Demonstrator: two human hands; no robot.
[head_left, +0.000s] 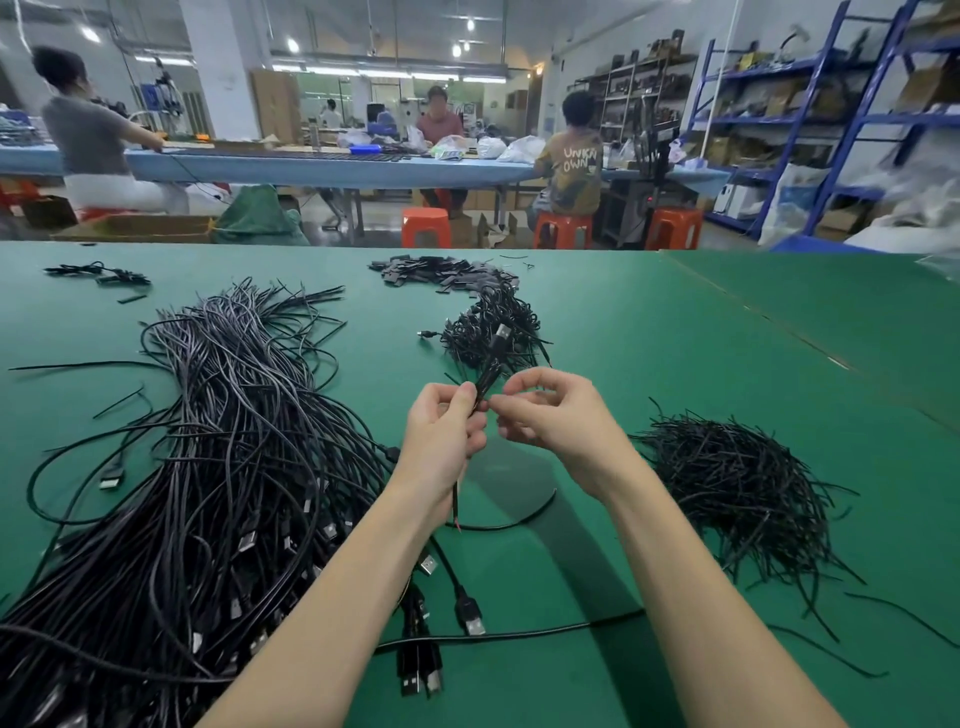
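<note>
The person's left hand (447, 431) and right hand (556, 421) are bare, with slender fingers and smooth knuckles. The left forearm (337, 587) and right forearm (701, 587) are bare too, slim and smooth along the whole length that shows, widening gradually from narrow wrists toward the elbows. Whatever is worn higher up lies outside the view.

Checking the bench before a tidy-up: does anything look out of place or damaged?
Nothing looks damaged. The left hand and right hand hold a folded cable. Only strays: one plug and its lead lie outside the cable heap at left, and a few black pieces sit alone far left.
</note>
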